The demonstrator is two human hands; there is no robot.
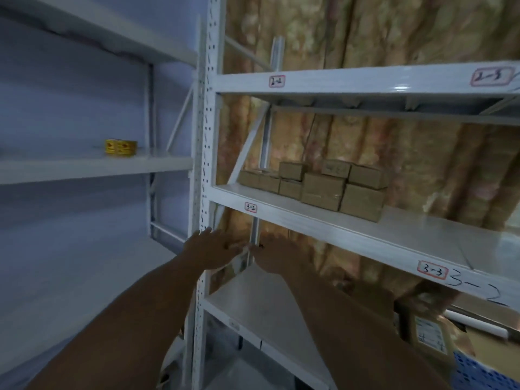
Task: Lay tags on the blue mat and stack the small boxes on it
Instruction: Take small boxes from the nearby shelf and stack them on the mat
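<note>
Several small brown cardboard boxes stand stacked in two layers on the white metal shelf marked 3-2. Both my arms reach forward and up toward that shelf. My left hand is below the shelf's front edge with its fingers stretched out and holds nothing. Just to its right, my right hand is also spread and holds nothing. The two hands nearly touch in front of a shelf post. The picture is blurred. No tags and no blue mat are in view.
A yellow tape roll sits on the left rack's shelf. A perforated upright post divides the two racks. A patterned curtain hangs behind. A labelled carton and a blue perforated crate are at the lower right.
</note>
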